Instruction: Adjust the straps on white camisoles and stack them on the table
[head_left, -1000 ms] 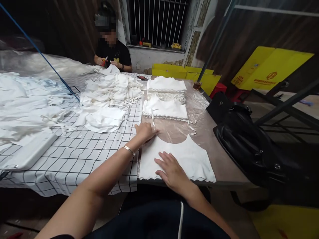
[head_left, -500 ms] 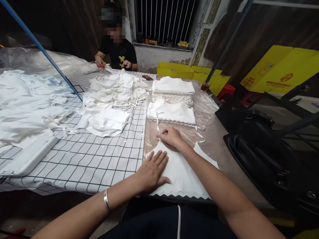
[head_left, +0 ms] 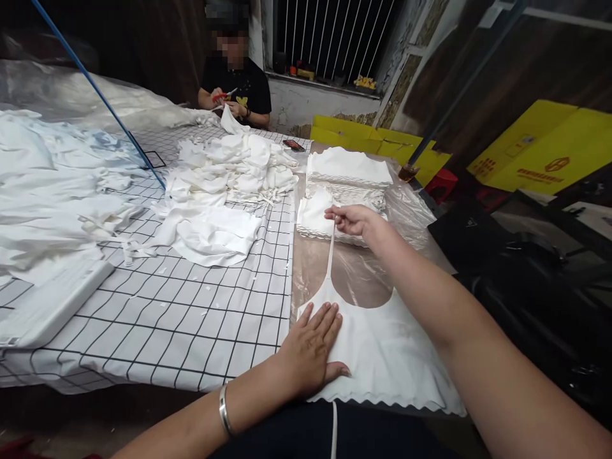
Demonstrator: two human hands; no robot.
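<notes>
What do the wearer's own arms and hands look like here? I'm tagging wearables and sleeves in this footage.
Both forearms are bare, with no sleeves showing and no gloves. The left hand has a plain silver bangle around its wrist. The right hand shows no ring, watch or band on its wrist. No markings are visible on either arm.

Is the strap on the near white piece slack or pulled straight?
Pulled straight: the strap runs taut from the white piece to the right hand.
</notes>
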